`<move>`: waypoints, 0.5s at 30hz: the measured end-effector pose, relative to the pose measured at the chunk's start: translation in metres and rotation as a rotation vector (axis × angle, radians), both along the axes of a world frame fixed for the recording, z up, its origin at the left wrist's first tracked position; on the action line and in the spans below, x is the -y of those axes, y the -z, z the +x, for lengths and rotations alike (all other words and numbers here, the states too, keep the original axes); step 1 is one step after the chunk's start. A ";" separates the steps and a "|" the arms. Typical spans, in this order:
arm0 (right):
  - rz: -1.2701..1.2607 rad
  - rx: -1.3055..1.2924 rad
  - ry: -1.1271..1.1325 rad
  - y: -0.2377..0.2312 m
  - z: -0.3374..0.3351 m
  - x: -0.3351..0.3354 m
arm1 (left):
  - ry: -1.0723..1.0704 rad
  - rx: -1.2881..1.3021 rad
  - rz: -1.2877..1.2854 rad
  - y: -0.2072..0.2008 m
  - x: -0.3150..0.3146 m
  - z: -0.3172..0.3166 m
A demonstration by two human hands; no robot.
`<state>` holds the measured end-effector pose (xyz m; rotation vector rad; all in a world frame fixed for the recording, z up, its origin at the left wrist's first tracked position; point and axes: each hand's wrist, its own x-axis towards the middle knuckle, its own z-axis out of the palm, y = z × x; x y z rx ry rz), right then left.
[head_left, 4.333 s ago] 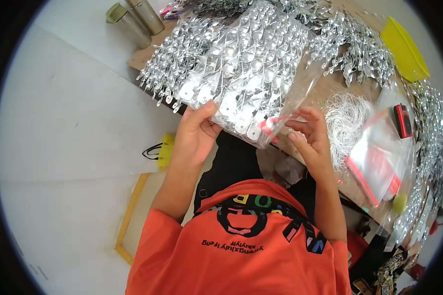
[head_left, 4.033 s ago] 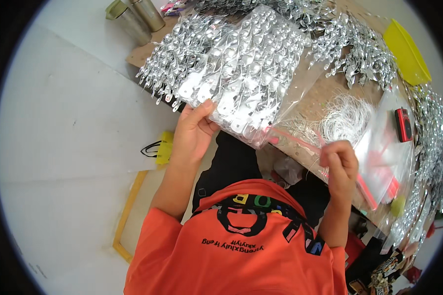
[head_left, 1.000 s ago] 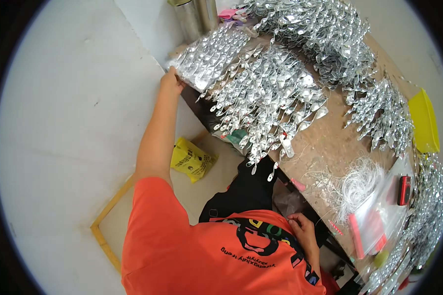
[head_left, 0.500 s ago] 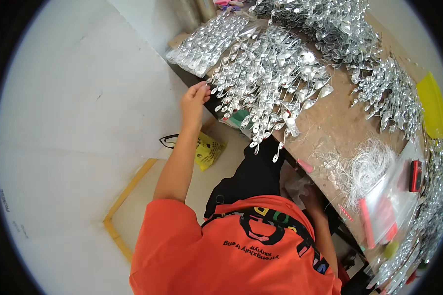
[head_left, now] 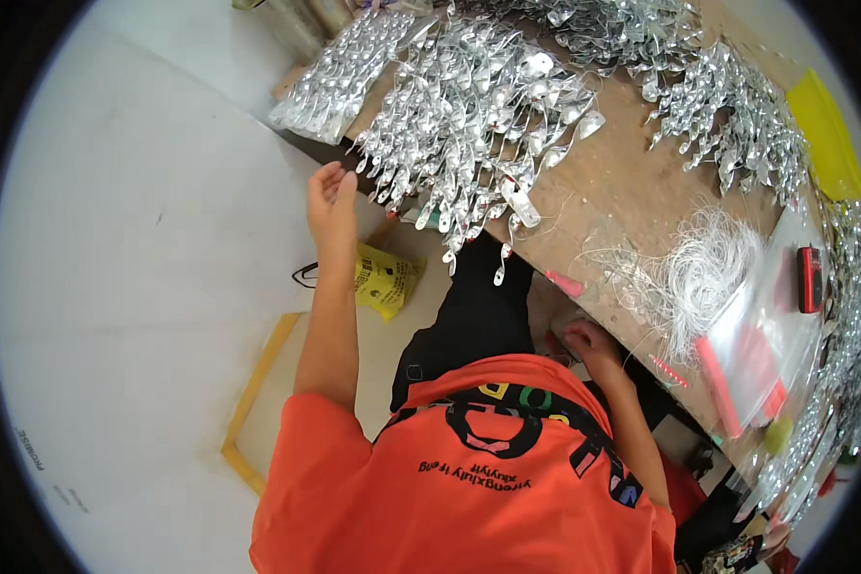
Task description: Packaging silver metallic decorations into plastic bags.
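Observation:
My left hand point(head_left: 331, 199) is raised just off the left edge of a pile of silver strands point(head_left: 469, 124). Its fingers are loosely curled, the thumb stands apart from them, and I see nothing between them. These strands carry shiny leaf-shaped metallic pieces, and their ends hang over the table's front edge. My right hand point(head_left: 591, 346) is low at the table's edge, beside my lap. Shadow blurs its fingers, so whether it holds anything does not show.
The brown table point(head_left: 612, 191) bears more silver strands point(head_left: 737, 120), a tangle of white string point(head_left: 708, 277), clear plastic bags point(head_left: 751, 335), a red and black device point(head_left: 809, 279) and a yellow sheet point(head_left: 827, 134). A yellow bag point(head_left: 385, 279) is below, left of my legs.
My left hand has come away from the strand ends, down and to the left, and its thumb has parted from the fingers. My right hand has risen toward the table's edge.

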<state>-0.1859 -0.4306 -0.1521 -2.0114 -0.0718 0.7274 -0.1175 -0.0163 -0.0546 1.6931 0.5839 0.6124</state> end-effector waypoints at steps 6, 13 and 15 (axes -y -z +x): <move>0.234 0.038 -0.352 -0.121 0.003 -0.011 | 0.081 0.181 0.607 -0.058 0.058 0.005; 0.595 0.019 0.244 -0.173 0.045 0.002 | 0.762 0.322 0.412 -0.095 0.139 -0.019; 0.872 -0.068 0.272 -0.178 0.050 0.002 | 1.082 0.105 -0.097 -0.084 0.171 -0.029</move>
